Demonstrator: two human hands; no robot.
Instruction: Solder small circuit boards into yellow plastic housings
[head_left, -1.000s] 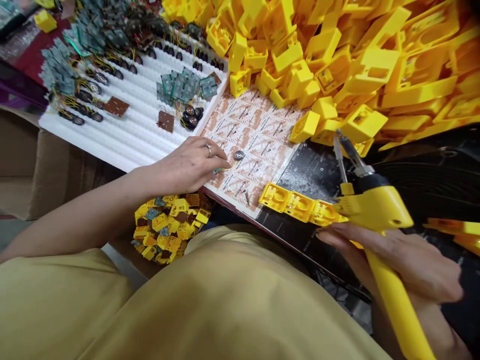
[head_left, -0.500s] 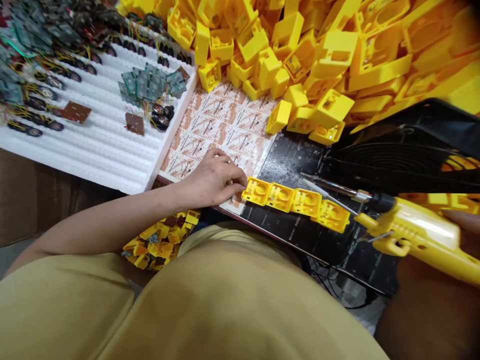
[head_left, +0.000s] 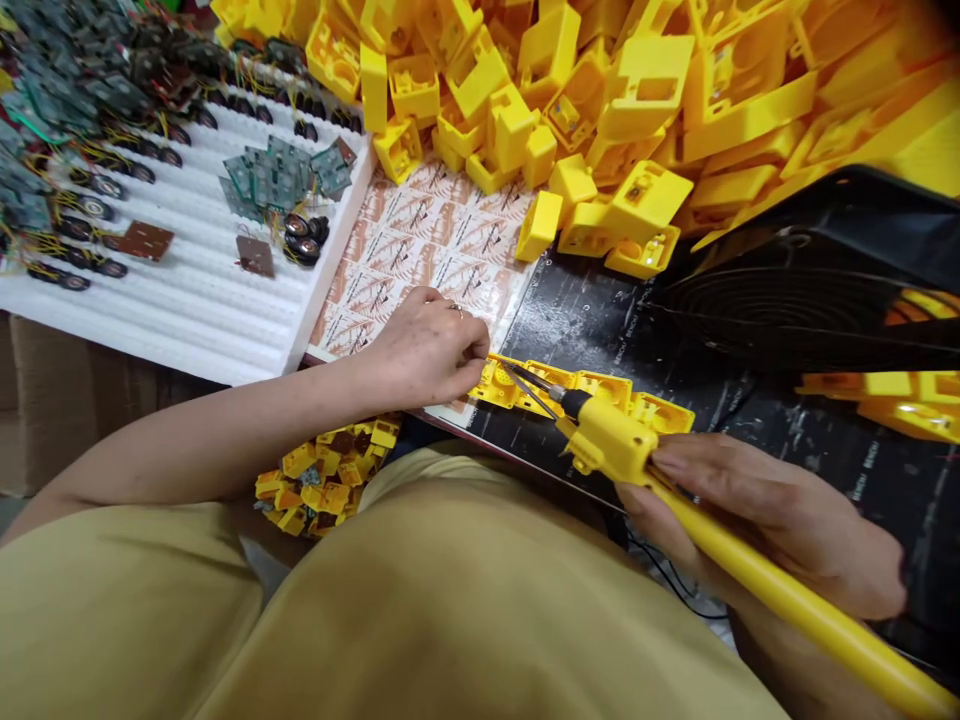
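My left hand [head_left: 431,348] rests at the table's near edge, fingers pinched together against the left end of a row of yellow plastic housings [head_left: 600,392] on a black mat [head_left: 592,320]. What the pinch holds is too small to see. My right hand [head_left: 765,520] grips the long handle of a yellow soldering iron [head_left: 622,445]. Its metal tip [head_left: 521,377] points into the leftmost housing, right beside my left fingertips.
A big heap of yellow housings [head_left: 637,90] fills the back. A white foam tray [head_left: 195,290] on the left carries circuit boards [head_left: 281,175] and small speakers. A printed brown sheet [head_left: 420,250] lies between tray and mat. A bin of finished yellow parts [head_left: 322,475] sits by my lap.
My right hand swung the soldering iron from the right down to the leftmost housing. My left hand moved from the printed sheet to the row's left end and stayed there.
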